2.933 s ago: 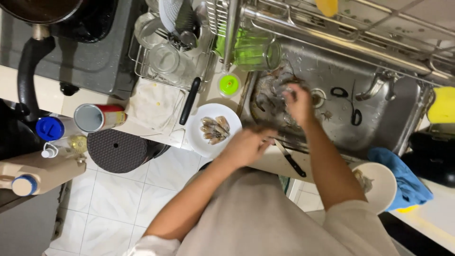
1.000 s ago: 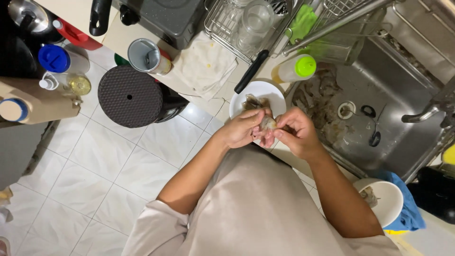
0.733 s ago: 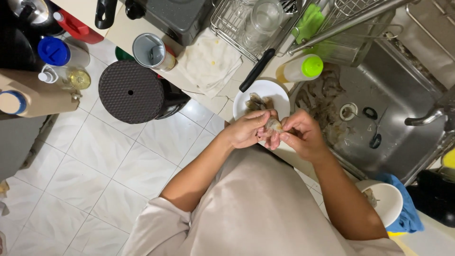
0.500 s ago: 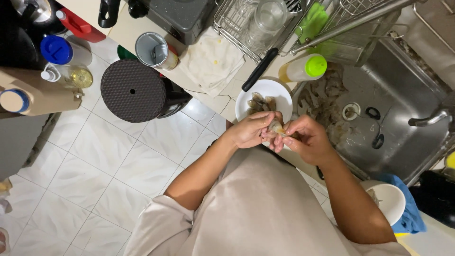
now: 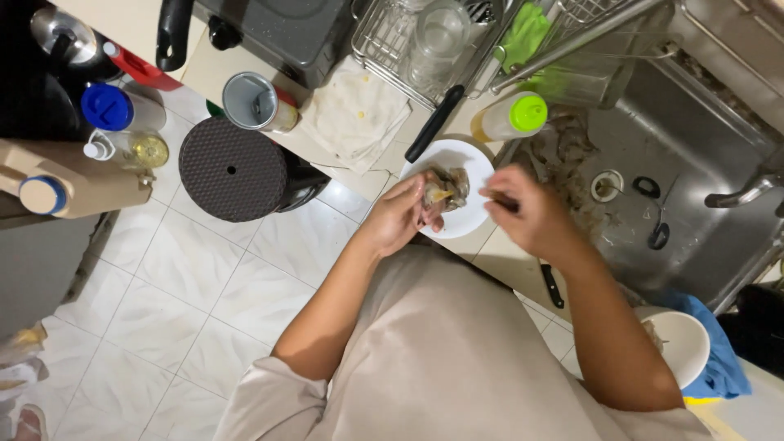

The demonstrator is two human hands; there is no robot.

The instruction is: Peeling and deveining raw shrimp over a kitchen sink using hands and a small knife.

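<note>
My left hand [image 5: 402,214] grips a small greyish shrimp [image 5: 435,200] just over the near edge of a white plate [image 5: 469,216] that carries more shrimp [image 5: 454,181]. My right hand [image 5: 527,214] is pulled a little to the right of it, fingers pinched on a thin dark piece; what it is cannot be made out. Both hands hover at the counter edge beside the steel sink [image 5: 686,188].
A black-handled knife [image 5: 434,122] lies behind the plate, next to a green-capped bottle [image 5: 513,116]. Another knife [image 5: 551,284] lies on the counter edge. A white bowl [image 5: 679,343] sits on a blue cloth [image 5: 725,359] at right. A dish rack [image 5: 441,37], a tin can [image 5: 255,101] and a round black stool [image 5: 233,168] are at left.
My hands, earlier pressed together over the shrimp, have come apart: the right one drew off to the right while the left kept the shrimp by the plate.
</note>
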